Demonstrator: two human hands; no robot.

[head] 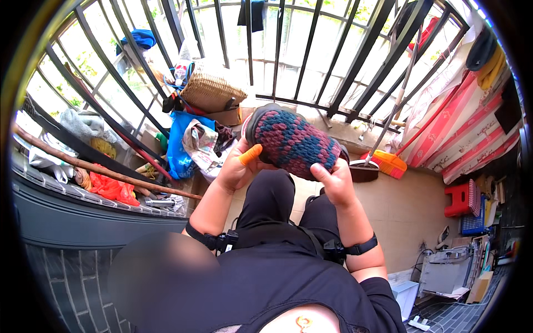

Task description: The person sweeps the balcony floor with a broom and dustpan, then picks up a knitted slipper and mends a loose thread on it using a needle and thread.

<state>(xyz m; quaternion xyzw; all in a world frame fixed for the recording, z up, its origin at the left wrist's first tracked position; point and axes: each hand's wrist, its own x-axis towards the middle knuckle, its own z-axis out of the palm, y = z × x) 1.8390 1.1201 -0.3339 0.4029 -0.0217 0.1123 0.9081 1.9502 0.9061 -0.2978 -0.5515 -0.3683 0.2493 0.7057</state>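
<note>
Before me, above my lap, I hold a knitted slipper [295, 141] in maroon and dark teal wool with a dark sole edge. My left hand [245, 162], its thumb in an orange cover, grips the wider end of the slipper at the left. At the right end, my right hand [335, 179] pinches the narrower part, with the thumb on the knitted side. The fingers of both hands are partly hidden behind the slipper. Black straps with small devices sit on both forearms.
A blue plastic bag [179, 145], cloths and a wicker basket [214, 89] lie ahead to the left. A wooden stick [104, 171] crosses the left side. An orange broom [385, 163] and a dark broom head stand ahead right, below a striped curtain. A red stool [458, 199] is far right.
</note>
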